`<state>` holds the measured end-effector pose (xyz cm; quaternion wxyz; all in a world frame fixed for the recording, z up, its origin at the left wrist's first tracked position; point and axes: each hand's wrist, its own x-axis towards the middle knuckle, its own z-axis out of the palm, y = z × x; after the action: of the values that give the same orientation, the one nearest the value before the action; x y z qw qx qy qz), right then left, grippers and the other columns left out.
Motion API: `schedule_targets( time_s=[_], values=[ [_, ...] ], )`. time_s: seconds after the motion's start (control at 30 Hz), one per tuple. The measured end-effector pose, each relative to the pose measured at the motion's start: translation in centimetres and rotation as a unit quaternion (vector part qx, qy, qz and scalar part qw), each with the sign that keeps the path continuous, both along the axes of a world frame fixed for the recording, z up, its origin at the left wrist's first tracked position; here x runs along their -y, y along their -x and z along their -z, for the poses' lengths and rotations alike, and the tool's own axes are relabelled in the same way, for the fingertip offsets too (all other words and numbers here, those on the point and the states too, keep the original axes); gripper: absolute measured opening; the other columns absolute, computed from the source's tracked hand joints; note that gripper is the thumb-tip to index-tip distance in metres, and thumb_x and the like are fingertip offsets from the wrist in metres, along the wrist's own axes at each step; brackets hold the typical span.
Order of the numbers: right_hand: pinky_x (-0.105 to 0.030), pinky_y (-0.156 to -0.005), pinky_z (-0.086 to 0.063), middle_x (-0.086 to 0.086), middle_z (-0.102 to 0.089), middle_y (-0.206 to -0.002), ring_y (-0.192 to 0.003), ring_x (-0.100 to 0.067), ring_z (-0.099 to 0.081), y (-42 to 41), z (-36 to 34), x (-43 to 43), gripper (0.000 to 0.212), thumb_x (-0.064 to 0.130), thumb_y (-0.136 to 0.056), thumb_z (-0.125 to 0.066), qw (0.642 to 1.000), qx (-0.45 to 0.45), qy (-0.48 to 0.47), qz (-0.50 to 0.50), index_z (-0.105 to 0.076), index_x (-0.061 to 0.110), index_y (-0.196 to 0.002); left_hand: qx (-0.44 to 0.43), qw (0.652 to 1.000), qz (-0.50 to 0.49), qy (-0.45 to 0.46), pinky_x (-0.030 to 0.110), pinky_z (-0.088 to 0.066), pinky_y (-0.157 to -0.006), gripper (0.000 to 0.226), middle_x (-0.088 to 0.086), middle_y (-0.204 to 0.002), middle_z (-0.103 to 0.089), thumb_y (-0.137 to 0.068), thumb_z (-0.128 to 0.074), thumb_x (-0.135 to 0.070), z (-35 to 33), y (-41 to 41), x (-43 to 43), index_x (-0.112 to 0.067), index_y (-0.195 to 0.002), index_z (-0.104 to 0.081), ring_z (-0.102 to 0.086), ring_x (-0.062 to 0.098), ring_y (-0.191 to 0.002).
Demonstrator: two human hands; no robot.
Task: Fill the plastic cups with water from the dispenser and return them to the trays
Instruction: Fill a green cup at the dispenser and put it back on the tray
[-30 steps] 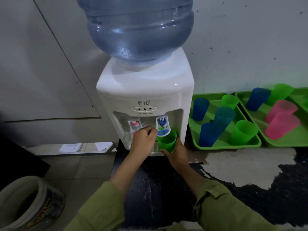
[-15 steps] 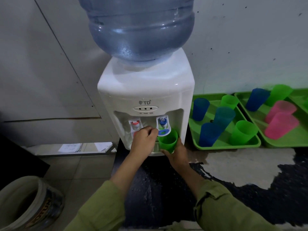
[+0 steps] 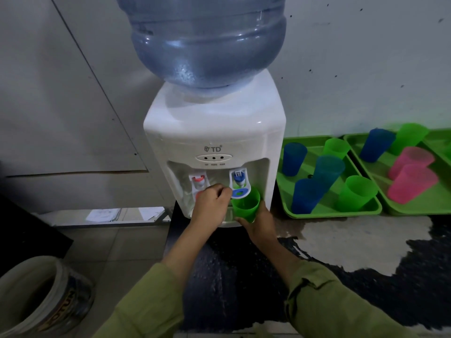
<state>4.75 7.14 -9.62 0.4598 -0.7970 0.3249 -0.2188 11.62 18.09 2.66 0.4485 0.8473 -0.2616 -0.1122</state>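
1. The person stands at the white dispenser (image 3: 214, 132), which sits at the left edge of the bench (image 3: 366, 240)
2. The green cup (image 3: 245, 206) is in the recess of the dispenser, just under the blue lever (image 3: 241, 192), a little tilted. The right hand (image 3: 258, 223) holds it from below and behind, with the fingers wrapped around the lower wall
3. The left hand (image 3: 212, 206) has its fingers curled tight, with the tips at the left edge of the blue lever. If they pinch it or only push it, I cannot tell
4. How much water is inside the cup I cannot see, so overflow is the first danger I expect if the lever is kept down too long
5. The cup looks thin and soft, and a hard squeeze when full may push water over the rim
6. The near tray (image 3: 329, 213) at the back edge has cups close together, so a full cup set there may knock a neighbour
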Motion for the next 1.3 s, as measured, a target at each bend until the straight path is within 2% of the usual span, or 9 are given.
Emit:
schedule_targets(
  time_s=[0.23,0.4,0.6,0.7,0.83,0.9,1.0,1.13,1.3],
  values=[
    [-0.034,-0.093,-0.047,-0.014,-0.06,-0.121,-0.112,-0.029,-0.057,-0.1,0.2,0.0,0.076,0.022,-0.066,-0.083,1.0,-0.006,0.002,0.007,-0.042,0.007,-0.129,-0.008,1.0,0.001,0.01,0.031,-0.025,-0.054,0.03,0.003,-0.052,-0.043,-0.09,-0.048,-0.02,0.1,0.0,0.1,-0.01,-0.062,-0.049,-0.04,0.015,-0.053],
    [-0.034,-0.094,-0.046,-0.013,-0.06,-0.122,-0.113,-0.028,-0.057,-0.2,0.2,0.0,0.076,0.021,-0.066,-0.083,1.0,-0.003,0.0,0.006,-0.042,0.007,-0.13,-0.007,1.0,0.0,0.013,0.029,-0.026,-0.053,0.027,0.002,-0.052,-0.045,-0.09,-0.048,-0.02,0.2,0.0,0.1,-0.009,-0.065,-0.053,-0.042,0.014,-0.053],
    [-0.03,-0.094,-0.044,-0.013,-0.06,-0.123,-0.114,-0.027,-0.057,-0.2,0.1,0.0,0.077,0.02,-0.067,-0.082,1.0,-0.002,0.001,0.002,-0.042,0.007,-0.13,-0.022,0.999,0.015,0.027,0.017,-0.029,-0.046,0.024,-0.003,-0.05,-0.045,-0.09,-0.051,-0.019,0.6,-0.2,0.0,-0.005,-0.072,-0.06,-0.041,0.006,-0.047],
    [-0.035,-0.096,-0.045,-0.015,-0.058,-0.125,-0.115,-0.029,-0.056,-0.1,0.0,0.0,0.077,0.019,-0.069,-0.081,1.0,0.002,0.014,-0.004,-0.04,0.006,-0.133,-0.027,0.999,0.027,0.025,0.02,-0.03,-0.048,0.021,-0.006,-0.052,-0.046,-0.09,-0.052,-0.017,0.9,-0.4,0.0,-0.006,-0.074,-0.061,-0.041,0.005,-0.049],
    [-0.037,-0.095,-0.046,-0.015,-0.059,-0.124,-0.114,-0.028,-0.057,0.1,-0.1,0.0,0.076,0.019,-0.07,-0.08,1.0,-0.001,0.009,-0.011,-0.039,0.006,-0.133,0.001,0.999,0.043,-0.015,0.026,-0.035,-0.06,0.023,-0.008,-0.061,-0.048,-0.091,-0.054,-0.023,1.9,-0.4,0.0,-0.017,-0.069,-0.053,-0.046,0.01,-0.057],
    [-0.036,-0.093,-0.047,-0.014,-0.06,-0.122,-0.113,-0.028,-0.058,0.1,-0.2,0.0,0.073,0.018,-0.07,-0.08,1.0,0.004,0.001,-0.008,-0.041,0.006,-0.131,0.037,0.998,0.039,-0.032,0.029,-0.039,-0.065,0.023,-0.001,-0.07,-0.051,-0.091,-0.055,-0.023,2.5,-0.3,0.3,-0.014,-0.07,-0.052,-0.051,0.018,-0.068],
    [-0.033,-0.091,-0.047,-0.013,-0.061,-0.122,-0.112,-0.027,-0.058,0.0,-0.2,0.1,0.072,0.018,-0.069,-0.081,1.0,-0.002,-0.003,-0.009,-0.042,0.007,-0.129,0.086,0.994,0.02,-0.066,0.034,-0.044,-0.074,0.022,0.011,-0.089,-0.057,-0.091,-0.055,-0.024,3.1,-0.4,1.0,-0.004,-0.082,-0.059,-0.055,0.027,-0.083],
    [-0.032,-0.093,-0.047,-0.012,-0.061,-0.123,-0.114,-0.026,-0.057,0.0,-0.2,0.1,0.072,0.018,-0.068,-0.081,1.0,0.005,-0.017,-0.009,-0.043,0.008,-0.128,0.109,0.986,-0.012,-0.126,0.032,-0.041,-0.072,0.023,0.009,-0.101,-0.056,-0.093,-0.051,-0.029,3.4,-0.7,2.1,-0.008,-0.088,-0.06,-0.056,0.026,-0.09],
    [-0.033,-0.091,-0.049,-0.01,-0.063,-0.12,-0.111,-0.025,-0.059,0.1,-0.4,0.2,0.07,0.021,-0.067,-0.082,0.999,0.008,-0.034,-0.004,-0.045,0.009,-0.125,0.139,0.979,-0.018,-0.148,0.032,-0.041,-0.069,0.025,0.008,-0.1,-0.057,-0.094,-0.048,-0.032,3.8,-0.8,2.2,-0.01,-0.087,-0.059,-0.056,0.024,-0.087]
  ],
)
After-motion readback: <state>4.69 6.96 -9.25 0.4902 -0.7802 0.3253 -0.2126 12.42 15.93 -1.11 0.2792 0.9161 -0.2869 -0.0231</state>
